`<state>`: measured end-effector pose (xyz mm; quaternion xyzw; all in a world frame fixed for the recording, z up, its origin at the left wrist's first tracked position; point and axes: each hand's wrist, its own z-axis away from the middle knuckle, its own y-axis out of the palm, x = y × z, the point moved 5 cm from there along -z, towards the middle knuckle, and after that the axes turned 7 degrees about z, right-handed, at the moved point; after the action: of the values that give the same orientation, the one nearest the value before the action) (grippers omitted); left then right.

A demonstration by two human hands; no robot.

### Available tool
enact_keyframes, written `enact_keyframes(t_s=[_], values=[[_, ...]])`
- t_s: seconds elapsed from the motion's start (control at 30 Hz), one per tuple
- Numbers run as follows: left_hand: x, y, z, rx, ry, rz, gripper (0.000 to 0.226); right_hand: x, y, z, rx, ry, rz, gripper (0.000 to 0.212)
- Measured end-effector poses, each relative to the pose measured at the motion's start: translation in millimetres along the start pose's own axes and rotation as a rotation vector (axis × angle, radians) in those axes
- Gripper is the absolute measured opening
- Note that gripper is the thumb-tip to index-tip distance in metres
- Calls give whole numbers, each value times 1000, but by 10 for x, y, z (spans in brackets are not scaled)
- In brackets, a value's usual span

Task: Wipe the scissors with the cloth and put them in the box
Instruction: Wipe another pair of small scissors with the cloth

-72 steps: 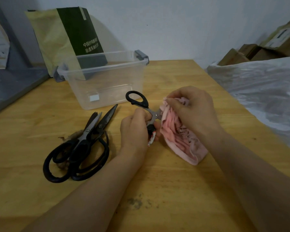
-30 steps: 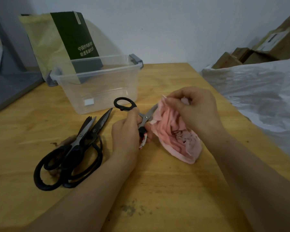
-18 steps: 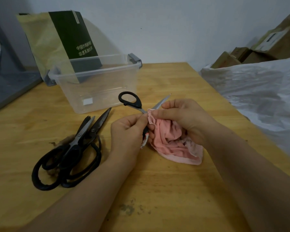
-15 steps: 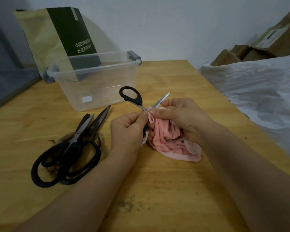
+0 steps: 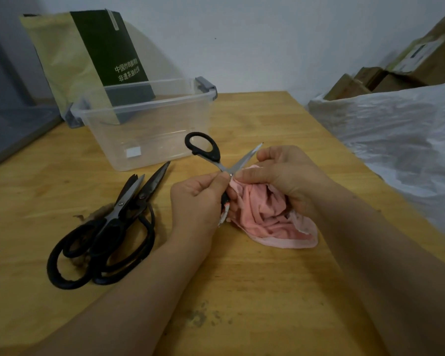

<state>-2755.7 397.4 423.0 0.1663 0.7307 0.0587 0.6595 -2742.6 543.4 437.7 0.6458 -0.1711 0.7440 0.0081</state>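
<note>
The left hand (image 5: 198,199) is clenched around the small scissors (image 5: 216,159), thumb and fingers closed on them just below the pivot, and holds them above the worktop (image 5: 267,291). The scissors stand open in a cross: one black handle loop points up and to the left, one bare blade points up and to the right, and the lower handle is mostly hidden inside the hand. The right hand (image 5: 285,176) grasps the pink cloth (image 5: 265,214), its thumb pressing a fold of it against the scissors at the pivot, directly against the left thumb. The rest of the cloth hangs bunched under the right palm, with its lower edge lying on the worktop. The clear plastic box (image 5: 165,134) stands open on the worktop behind the hands, near the raised handle loop but apart from it. Nothing can be made out inside it. Two pairs of large scissors (image 5: 121,209) with black handles lie overlapping on the worktop to the left of the left hand, blades pointing toward the box. A green and tan paper bag (image 5: 88,55) stands behind the box. A white plastic sheet (image 5: 396,129) lies at the right, with cardboard boxes (image 5: 409,70) beyond it.
</note>
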Motion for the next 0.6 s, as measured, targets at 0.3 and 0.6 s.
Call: enact_keyframes(t_s=[0.3, 0.6], values=[[-30, -100, -57, -58, -25, 70, 34, 3, 3, -12, 33, -2, 39, 50], [-56, -155, -116, -123, -42, 138, 29, 40, 14, -17, 92, -41, 62, 50]])
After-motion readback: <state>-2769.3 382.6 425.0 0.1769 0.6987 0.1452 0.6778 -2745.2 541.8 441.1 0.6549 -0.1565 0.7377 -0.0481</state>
